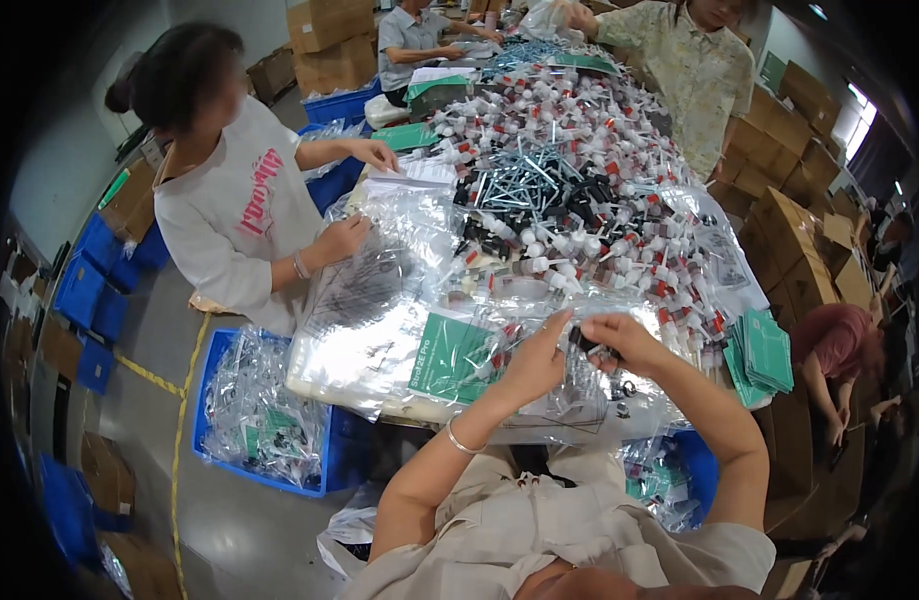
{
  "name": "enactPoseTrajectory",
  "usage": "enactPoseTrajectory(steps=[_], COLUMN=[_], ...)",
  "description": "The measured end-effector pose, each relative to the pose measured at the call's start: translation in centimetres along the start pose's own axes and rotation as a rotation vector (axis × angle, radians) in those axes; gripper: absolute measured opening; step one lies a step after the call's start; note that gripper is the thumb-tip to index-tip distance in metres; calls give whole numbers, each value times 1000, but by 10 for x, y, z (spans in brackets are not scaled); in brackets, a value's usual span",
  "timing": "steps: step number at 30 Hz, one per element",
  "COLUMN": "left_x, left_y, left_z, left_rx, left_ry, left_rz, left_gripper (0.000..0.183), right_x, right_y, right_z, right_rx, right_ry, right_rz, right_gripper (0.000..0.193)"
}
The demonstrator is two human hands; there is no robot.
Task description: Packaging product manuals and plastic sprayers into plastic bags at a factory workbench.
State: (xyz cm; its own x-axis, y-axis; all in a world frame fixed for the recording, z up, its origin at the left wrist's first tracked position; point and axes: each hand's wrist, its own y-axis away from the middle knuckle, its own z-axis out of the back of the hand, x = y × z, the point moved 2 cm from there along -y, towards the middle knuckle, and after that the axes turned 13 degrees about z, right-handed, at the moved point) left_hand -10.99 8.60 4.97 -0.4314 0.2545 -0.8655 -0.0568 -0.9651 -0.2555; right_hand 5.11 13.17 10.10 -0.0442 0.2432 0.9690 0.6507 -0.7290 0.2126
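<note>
My left hand [536, 362] is over the near edge of the table, fingers drawn together beside a clear plastic bag [569, 395]; what they hold, if anything, is hidden. Just to its right, my right hand [627, 345] pinches a small black part [585, 342] between thumb and fingers. Several small dark pieces show through the clear plastic under my hands. A green booklet [449, 358] lies on the plastic left of my left hand. Beyond my hands spreads a heap of small translucent white pieces with red ends [569, 240].
Black parts [579, 200] and long silvery bolts [522, 180] top the heap. Green booklets [762, 350] are stacked at the right edge. A co-worker [244, 190] handles clear bags at the left. Blue bins [324, 450] of filled bags stand below the table; cardboard boxes line the right.
</note>
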Motion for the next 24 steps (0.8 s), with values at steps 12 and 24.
enactPoseTrajectory(steps=[12, 24], left_x=[-79, 30], left_y=[14, 22], left_z=[3, -38], left_rx=[-82, -22], left_ry=[-445, -336], left_rz=[-138, -42], left_gripper=[64, 78], right_x=[-15, 38], right_y=[-7, -138], right_z=[8, -50], right_rx=[292, 151], right_ry=[364, 1369], right_rz=[117, 1092], right_gripper=[22, 16])
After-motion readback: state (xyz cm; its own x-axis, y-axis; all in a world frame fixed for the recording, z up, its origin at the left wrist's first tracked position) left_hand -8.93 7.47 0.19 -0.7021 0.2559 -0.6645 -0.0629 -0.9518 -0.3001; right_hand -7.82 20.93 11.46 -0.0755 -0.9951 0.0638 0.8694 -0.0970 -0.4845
